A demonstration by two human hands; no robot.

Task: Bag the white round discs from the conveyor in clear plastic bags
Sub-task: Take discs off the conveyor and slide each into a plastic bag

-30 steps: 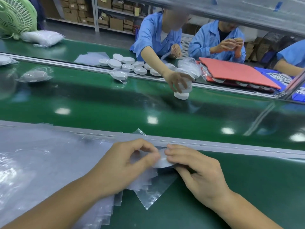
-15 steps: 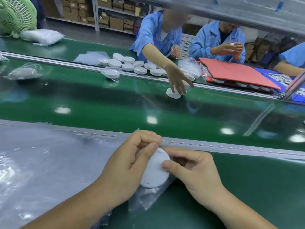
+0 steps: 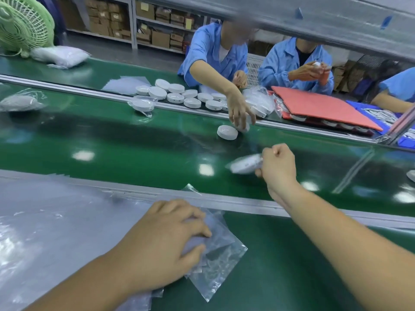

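Note:
My right hand (image 3: 278, 167) reaches out over the green conveyor belt (image 3: 134, 153) and grips a bagged white disc (image 3: 244, 166) just above it. My left hand (image 3: 166, 239) rests on a stack of clear plastic bags (image 3: 220, 254) on the near bench, fingers slightly curled on the top bag. A bare white disc (image 3: 227, 132) lies on the belt farther out, next to a hand of the person opposite (image 3: 241, 113). Another bagged disc (image 3: 142, 105) lies at the belt's far edge.
Several loose white discs (image 3: 179, 95) sit on the far bench by people in blue coats. A red pad (image 3: 318, 107) covers more discs at right. A large clear plastic sheet (image 3: 49, 221) covers the near bench at left. A green fan (image 3: 22, 25) stands far left.
My right hand has carried the bagged disc from the near bench out over the belt. My left hand dropped onto the bag stack. The person opposite set a disc on the belt.

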